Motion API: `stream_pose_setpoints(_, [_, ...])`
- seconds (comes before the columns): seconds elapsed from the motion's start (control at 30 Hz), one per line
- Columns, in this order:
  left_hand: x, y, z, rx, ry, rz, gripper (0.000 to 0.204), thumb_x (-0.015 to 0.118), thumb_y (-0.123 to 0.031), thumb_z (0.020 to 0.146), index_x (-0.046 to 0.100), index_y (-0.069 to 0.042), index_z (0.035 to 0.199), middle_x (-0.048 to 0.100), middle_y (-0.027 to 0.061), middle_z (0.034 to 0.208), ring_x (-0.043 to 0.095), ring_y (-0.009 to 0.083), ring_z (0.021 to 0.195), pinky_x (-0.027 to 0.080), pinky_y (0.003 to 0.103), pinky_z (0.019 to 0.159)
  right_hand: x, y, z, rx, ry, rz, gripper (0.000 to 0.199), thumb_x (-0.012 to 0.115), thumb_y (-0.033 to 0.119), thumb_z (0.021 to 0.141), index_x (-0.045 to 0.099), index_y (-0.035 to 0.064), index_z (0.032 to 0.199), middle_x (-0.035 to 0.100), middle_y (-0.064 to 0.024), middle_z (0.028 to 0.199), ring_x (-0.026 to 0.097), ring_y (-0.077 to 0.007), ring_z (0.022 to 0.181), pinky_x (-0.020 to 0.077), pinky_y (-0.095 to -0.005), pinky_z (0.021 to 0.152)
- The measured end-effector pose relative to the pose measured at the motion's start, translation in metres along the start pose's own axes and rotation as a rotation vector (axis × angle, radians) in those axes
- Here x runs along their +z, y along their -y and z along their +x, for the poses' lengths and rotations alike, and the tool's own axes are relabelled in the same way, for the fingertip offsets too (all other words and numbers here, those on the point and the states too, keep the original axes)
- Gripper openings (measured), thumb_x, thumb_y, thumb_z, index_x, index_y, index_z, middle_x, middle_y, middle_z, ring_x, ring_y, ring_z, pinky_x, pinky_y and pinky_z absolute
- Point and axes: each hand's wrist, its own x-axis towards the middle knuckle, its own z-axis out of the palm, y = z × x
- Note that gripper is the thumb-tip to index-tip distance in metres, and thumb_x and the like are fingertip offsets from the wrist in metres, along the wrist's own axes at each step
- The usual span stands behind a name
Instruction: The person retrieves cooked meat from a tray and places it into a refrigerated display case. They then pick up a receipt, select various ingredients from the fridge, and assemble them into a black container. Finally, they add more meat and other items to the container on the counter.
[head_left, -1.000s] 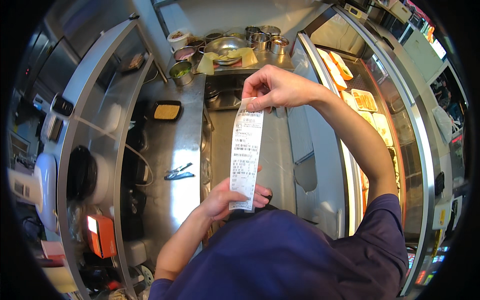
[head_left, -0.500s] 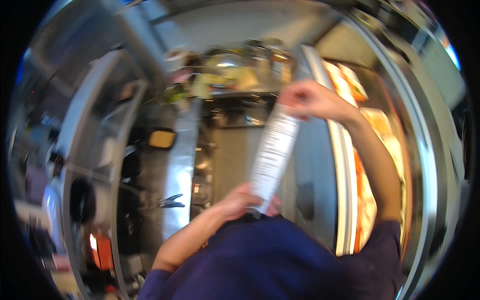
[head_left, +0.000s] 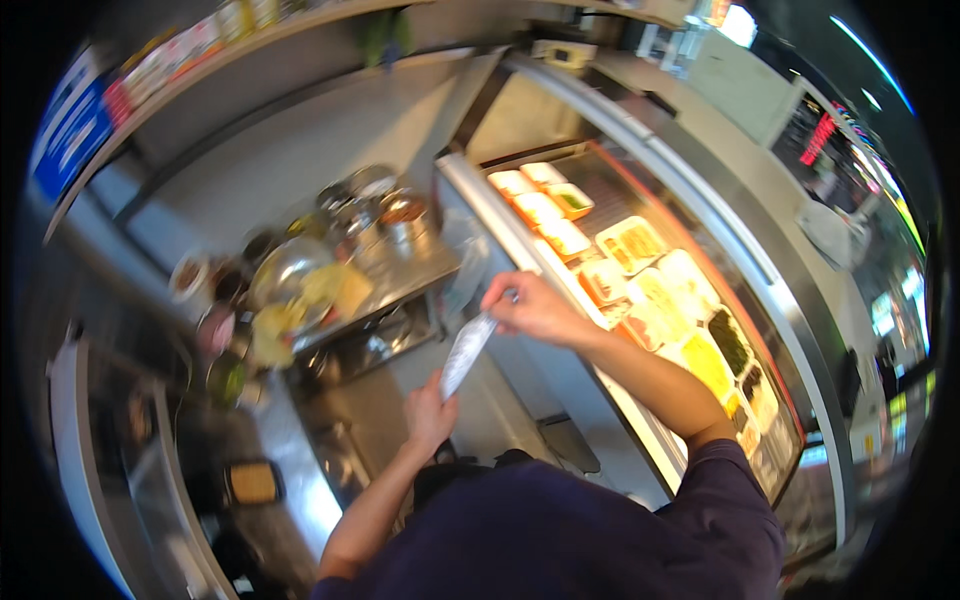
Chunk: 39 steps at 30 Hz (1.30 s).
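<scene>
A long white printed paper slip (head_left: 466,352), likely a receipt, stretches at a slant between my two hands in front of my body. My right hand (head_left: 537,310) pinches its upper end, fingers closed. Lower down, my left hand (head_left: 430,416) grips the other end. The strip is seen at a steep angle, so its face looks narrow. To the right of my right hand is a lit display case with several white trays of food (head_left: 655,300).
Ahead on the left, a steel table (head_left: 405,270) carries metal bowls (head_left: 285,270), pots (head_left: 403,218) and yellowish sheets or bags (head_left: 335,287). A shelf (head_left: 250,55) with packages runs above. A black container with tan contents (head_left: 253,482) sits on the left counter.
My view has turned right, bringing more of the display case into sight. The paper slip now shows edge-on more and looks shorter; both hands still hold it.
</scene>
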Motion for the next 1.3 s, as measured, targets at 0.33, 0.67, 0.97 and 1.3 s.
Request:
stream_pose_setpoints(0.33, [-0.005, 0.059, 0.105, 0.13, 0.48, 0.325, 0.053, 0.064, -0.02, 0.082, 0.05, -0.005, 0.132, 0.064, 0.0248, 0.107, 0.063, 0.0389, 0.099, 0.05, 0.045, 0.087, -0.023, -0.007, -0.007, -0.035, -0.532, -0.084, 0.006, 0.065, 0.001, 0.079, 0.063, -0.002, 0.084, 0.063, -0.0056, 0.063, 0.062, -0.01, 0.056, 0.0469, -0.0246, 0.048])
stream_pose_setpoints(0.67, [0.012, -0.101, 0.219, 0.093, 1.429, -1.092, 0.075, 0.078, -0.025, 0.077, 0.041, -0.002, 0.138, 0.061, 0.0146, 0.12, 0.066, 0.0251, 0.097, 0.052, 0.037, 0.088, -0.062, -0.009, 0.0, -0.016, -0.38, -0.264, 0.006, 0.062, 0.001, 0.081, 0.062, -0.0024, 0.085, 0.065, -0.0061, 0.067, 0.065, -0.0124, 0.059, 0.05, -0.027, 0.052])
stream_pose_setpoints(0.97, [0.102, -0.164, 0.21, 0.433, 0.386, -0.135, 0.043, 0.065, -0.015, 0.08, 0.057, -0.007, 0.122, 0.067, 0.0226, 0.08, 0.066, 0.0408, 0.074, 0.051, 0.049, 0.065, -0.133, -0.064, 0.001, -0.108, -0.679, -0.393, 0.01, 0.064, 0.003, 0.076, 0.064, -0.0022, 0.084, 0.065, -0.0094, 0.069, 0.065, -0.0155, 0.058, 0.0507, -0.028, 0.053])
stream_pose_setpoints(1.3, [0.157, -0.027, 0.295, 0.07, 0.767, -0.148, 0.053, 0.054, -0.027, 0.09, 0.045, -0.007, 0.138, 0.066, 0.0221, 0.105, 0.065, 0.0348, 0.101, 0.05, 0.046, 0.09, -0.27, -0.036, -0.03, 0.019, -0.692, 0.096, 0.026, 0.064, -0.002, 0.076, 0.059, -0.0054, 0.102, 0.061, -0.0072, 0.074, 0.062, -0.012, 0.054, 0.0505, -0.0247, 0.047])
